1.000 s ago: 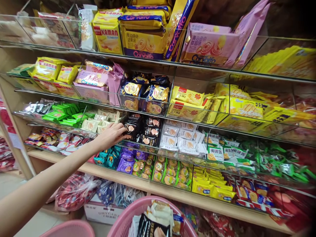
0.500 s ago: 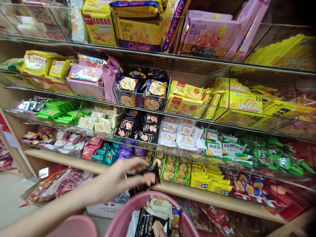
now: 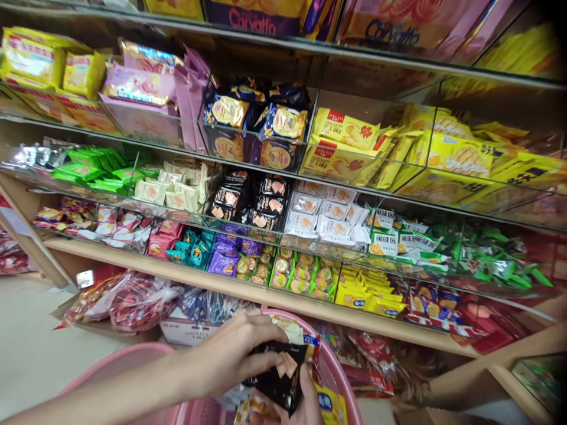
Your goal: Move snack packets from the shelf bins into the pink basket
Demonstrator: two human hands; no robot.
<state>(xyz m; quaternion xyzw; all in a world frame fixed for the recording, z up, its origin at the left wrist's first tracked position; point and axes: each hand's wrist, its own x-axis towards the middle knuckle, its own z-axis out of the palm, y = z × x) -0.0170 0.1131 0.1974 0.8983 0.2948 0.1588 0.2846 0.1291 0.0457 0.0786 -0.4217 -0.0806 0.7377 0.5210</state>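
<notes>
My left hand (image 3: 237, 357) is closed round a few black snack packets (image 3: 283, 378) and holds them low, just over the pink basket (image 3: 339, 383). At the bottom edge only part of my right hand (image 3: 303, 407) shows, its thumb pressed on the same black packets. The basket holds other packets, white and yellow ones among them. More black packets of this kind (image 3: 248, 203) lie in a clear shelf bin in the middle row, between cream packets (image 3: 172, 189) and white packets (image 3: 321, 215).
Clear-fronted shelf bins of yellow, pink, blue and green snack packs fill the wall. A second pink basket (image 3: 133, 360) stands at the lower left. Bagged sweets (image 3: 133, 301) and a carton (image 3: 181, 330) sit on the floor under the wooden bottom shelf (image 3: 310, 313).
My left hand took black packets from the shelf bin and brought them down to the pink basket. The view has dropped lower. My right hand now touches the packets.
</notes>
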